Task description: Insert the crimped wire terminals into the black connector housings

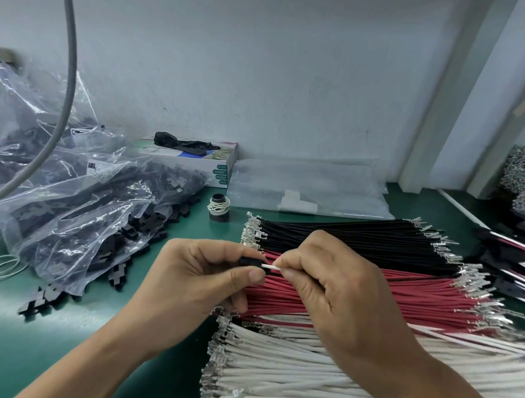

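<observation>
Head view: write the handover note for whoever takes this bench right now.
Left hand pinches a black housing. Right hand pinches a white wire, its end at the housing's opening; how deep it sits cannot be seen. Black wires, red wires and white wires lie in rows on the mat. Spare housings spill from the bag on the left. Many wires remain.

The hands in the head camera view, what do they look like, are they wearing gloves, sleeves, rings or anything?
Both the left hand and the right hand are bare: no gloves, no rings that show, no watch or band at the wrists. The forearms are uncovered as far as the frame shows, with no sleeve in view. Fingernails are short and unpainted.
</observation>
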### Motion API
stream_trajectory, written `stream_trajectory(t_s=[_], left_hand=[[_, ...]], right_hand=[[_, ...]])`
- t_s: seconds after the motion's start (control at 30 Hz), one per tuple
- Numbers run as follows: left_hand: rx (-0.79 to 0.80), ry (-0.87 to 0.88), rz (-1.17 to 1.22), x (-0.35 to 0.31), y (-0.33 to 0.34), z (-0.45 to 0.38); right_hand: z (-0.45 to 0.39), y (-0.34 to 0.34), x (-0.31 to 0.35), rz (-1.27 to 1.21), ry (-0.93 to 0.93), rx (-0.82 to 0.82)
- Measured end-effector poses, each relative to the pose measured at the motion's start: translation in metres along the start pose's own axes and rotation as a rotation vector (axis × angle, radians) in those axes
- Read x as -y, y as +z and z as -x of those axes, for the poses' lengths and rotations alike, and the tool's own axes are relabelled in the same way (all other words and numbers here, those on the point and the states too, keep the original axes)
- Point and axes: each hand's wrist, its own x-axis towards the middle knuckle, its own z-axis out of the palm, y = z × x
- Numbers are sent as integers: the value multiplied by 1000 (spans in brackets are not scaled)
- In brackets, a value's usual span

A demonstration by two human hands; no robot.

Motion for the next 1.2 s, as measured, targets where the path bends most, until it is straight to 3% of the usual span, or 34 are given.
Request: stream_trajectory(t_s=[0.57,0.77,0.83,0.9,1.03,1.13,1.2], left_hand=[[-36,94,1,3,-3,-3],[-184,156,-51,-4,-23,-9],[-263,186,-255,-8,-39,-10],[-407,191,-624,-11,-61,-10],[-485,-63,-1292,-16,-94,-6],[-447,-204,-1462,-9,-117,-7],[-372,-281,-1503,-4,-127,-8]], right_hand=[[-7,-2,-9,284,-202,-138],[-1,-9,-18,335,1,52],[-3,-17,-21,343,2,-57],[-11,-30,-22,308,21,-208],[-28,-65,-21,83,143,-377],[-41,-98,-30,7,211,-415],[-37,-133,-51,133,213,-357]])
